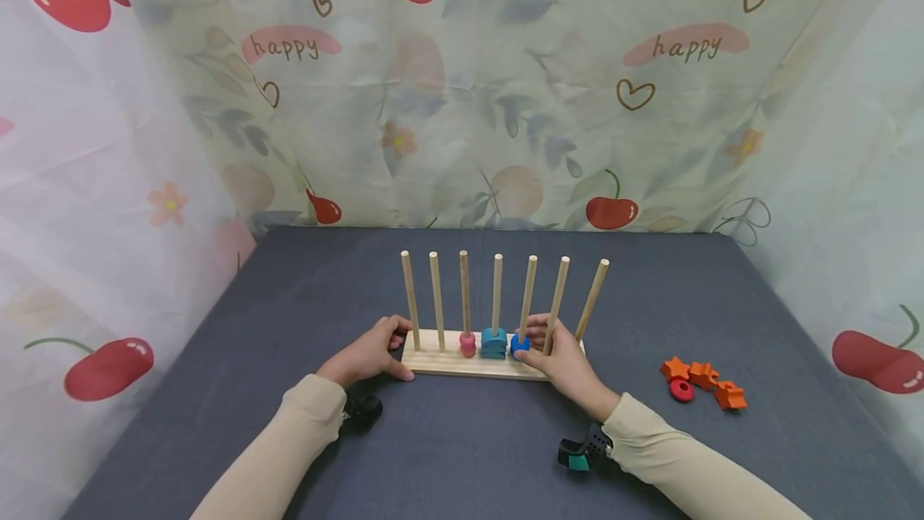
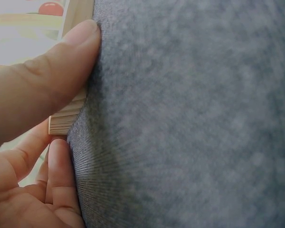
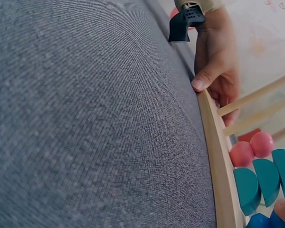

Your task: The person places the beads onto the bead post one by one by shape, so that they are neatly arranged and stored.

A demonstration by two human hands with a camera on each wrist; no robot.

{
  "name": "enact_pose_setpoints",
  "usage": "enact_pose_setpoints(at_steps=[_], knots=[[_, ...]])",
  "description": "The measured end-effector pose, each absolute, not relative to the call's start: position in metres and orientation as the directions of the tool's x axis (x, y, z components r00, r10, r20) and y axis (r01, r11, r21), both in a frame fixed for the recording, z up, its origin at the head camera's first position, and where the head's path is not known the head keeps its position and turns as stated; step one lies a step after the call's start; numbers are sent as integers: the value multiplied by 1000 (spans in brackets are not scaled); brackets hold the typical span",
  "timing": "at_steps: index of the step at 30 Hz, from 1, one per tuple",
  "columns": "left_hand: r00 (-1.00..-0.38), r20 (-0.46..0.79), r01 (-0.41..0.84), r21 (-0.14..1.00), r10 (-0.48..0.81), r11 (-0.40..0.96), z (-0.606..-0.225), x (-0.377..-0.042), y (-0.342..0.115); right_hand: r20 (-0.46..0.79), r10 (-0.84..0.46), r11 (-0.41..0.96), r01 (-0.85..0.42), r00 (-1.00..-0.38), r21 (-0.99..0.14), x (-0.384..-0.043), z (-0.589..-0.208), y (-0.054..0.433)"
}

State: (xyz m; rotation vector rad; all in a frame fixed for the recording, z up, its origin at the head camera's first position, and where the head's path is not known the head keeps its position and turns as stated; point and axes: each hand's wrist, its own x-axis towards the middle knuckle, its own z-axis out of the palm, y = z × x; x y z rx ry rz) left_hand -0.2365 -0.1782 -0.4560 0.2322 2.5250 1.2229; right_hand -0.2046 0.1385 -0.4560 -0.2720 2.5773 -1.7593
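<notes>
A wooden peg board [image 1: 462,363] with several upright pegs lies on the table. My left hand [image 1: 373,350] grips its left end, thumb along the front edge and the other fingers curled behind; the left wrist view shows that thumb [image 2: 61,61] against the wood. At the fifth peg from the left, my right hand [image 1: 566,363] pinches a blue bead [image 1: 518,345] low on the peg. Teal half-round pieces [image 1: 494,343] are stacked on the fourth peg, and two pink beads [image 3: 251,148] on the third. Fingers partly hide the blue stack [image 3: 259,221].
Several orange star-shaped pieces [image 1: 703,375] and a red ring [image 1: 682,390] lie on the dark cloth table [image 1: 462,456] to the right of the board. A cherry-print curtain [image 1: 462,143] hangs behind the table and along both sides.
</notes>
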Motion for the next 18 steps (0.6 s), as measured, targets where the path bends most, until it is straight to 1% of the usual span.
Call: enact_pose_setpoints(at_steps=[6, 10, 18], knots=[[-935, -214, 7, 786, 282, 618, -454, -235, -177, 79, -164, 343, -132, -983, -930, -203, -454, 140], [-936, -213, 4, 790, 280, 613, -454, -235, -177, 50, -183, 363, -115, -982, -925, -200, -450, 144], [-935, -208, 15, 786, 288, 618, -456, -235, -177, -32, -288, 468, -111, -957, -877, -187, -442, 163]])
